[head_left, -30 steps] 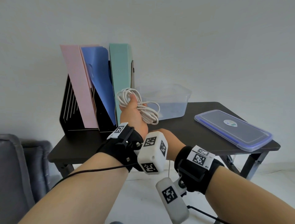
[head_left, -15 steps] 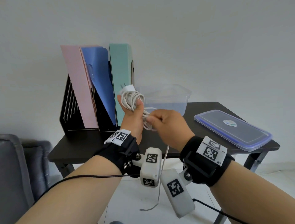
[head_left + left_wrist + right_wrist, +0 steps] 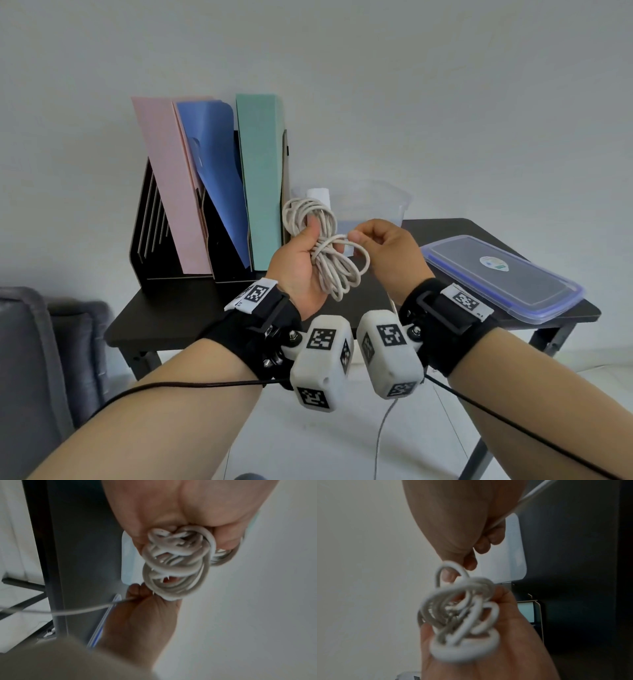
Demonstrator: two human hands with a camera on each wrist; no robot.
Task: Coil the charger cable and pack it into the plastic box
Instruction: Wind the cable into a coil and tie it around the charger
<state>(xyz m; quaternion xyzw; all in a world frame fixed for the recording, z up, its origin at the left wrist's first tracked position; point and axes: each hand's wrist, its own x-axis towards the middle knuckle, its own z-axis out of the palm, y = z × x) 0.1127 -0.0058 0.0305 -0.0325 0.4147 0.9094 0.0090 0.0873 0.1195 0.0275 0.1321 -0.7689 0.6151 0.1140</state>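
Observation:
My left hand (image 3: 303,253) grips a bundle of white charger cable (image 3: 329,253) held upright above the table's front edge, thumb pressed on the loops. The white charger block (image 3: 318,195) pokes up behind the bundle. My right hand (image 3: 380,246) pinches a strand of the cable (image 3: 452,566) at the bundle's waist, and the loose tail (image 3: 382,428) hangs below it toward the floor. In the left wrist view the coil (image 3: 176,563) fills my left hand, with the right hand (image 3: 145,609) beyond it. The clear plastic box (image 3: 373,209) stands open on the table behind both hands.
The box's blue-rimmed lid (image 3: 503,277) lies flat on the right of the dark table (image 3: 178,315). A black file rack (image 3: 154,240) with pink, blue and green folders stands at the back left. A grey chair (image 3: 37,359) is at the lower left.
My right hand rose from below the table edge to the bundle and carried the strand round its middle. The bundle and both hands now sit lower and nearer.

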